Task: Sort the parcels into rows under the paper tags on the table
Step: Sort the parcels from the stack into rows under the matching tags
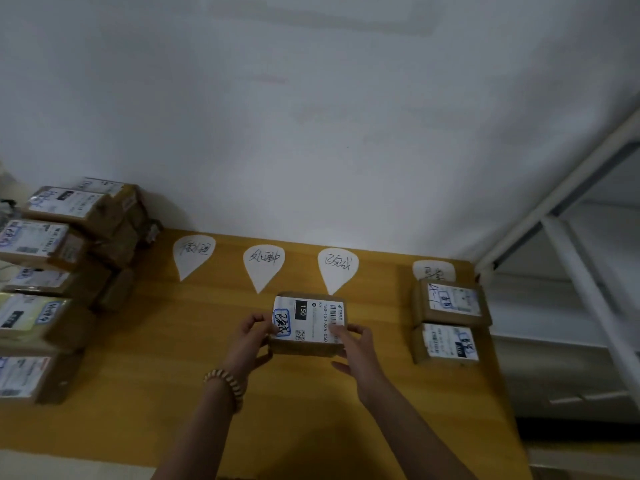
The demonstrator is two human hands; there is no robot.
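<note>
Holding small brown cardboard parcel with white label (308, 323) | left hand (251, 341), right hand (360, 355); fingers curled round its side edges | parcel just below third white teardrop paper tag (337, 268); resting on yellow wooden counter (173, 341) or lifted: cannot tell

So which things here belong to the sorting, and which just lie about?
Job: brown cardboard parcel held by left hand and right hand; white paper tags; pile of brown parcels, left; two brown parcels under rightmost tag.
Incidental: white metal rack; beaded bracelet.
</note>
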